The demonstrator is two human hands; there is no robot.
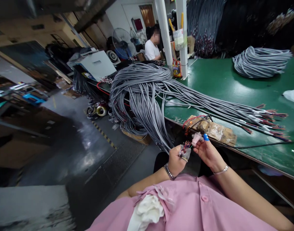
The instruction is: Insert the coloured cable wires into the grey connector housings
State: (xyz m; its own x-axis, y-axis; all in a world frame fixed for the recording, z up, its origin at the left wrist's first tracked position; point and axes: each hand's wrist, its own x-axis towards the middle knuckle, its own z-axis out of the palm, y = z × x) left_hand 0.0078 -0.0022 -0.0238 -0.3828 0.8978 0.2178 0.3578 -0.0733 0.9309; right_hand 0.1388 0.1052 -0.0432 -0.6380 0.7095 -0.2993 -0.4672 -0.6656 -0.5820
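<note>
In the head view, near centre, the left hand (177,161) is closed around coloured wires (186,147), their ends already exposed but apparently unjoined, the right hand (206,154) has bent fingers just beside them, any pinch undeterminable, and grey cables (209,101) on the green workbench (214,77) likewise show exposed ends at right.

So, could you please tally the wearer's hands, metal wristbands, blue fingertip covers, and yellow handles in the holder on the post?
Left hand and right hand: 2
Metal wristbands: 2
Blue fingertip cover: 1
Yellow handles: 2
Total: 7
</note>
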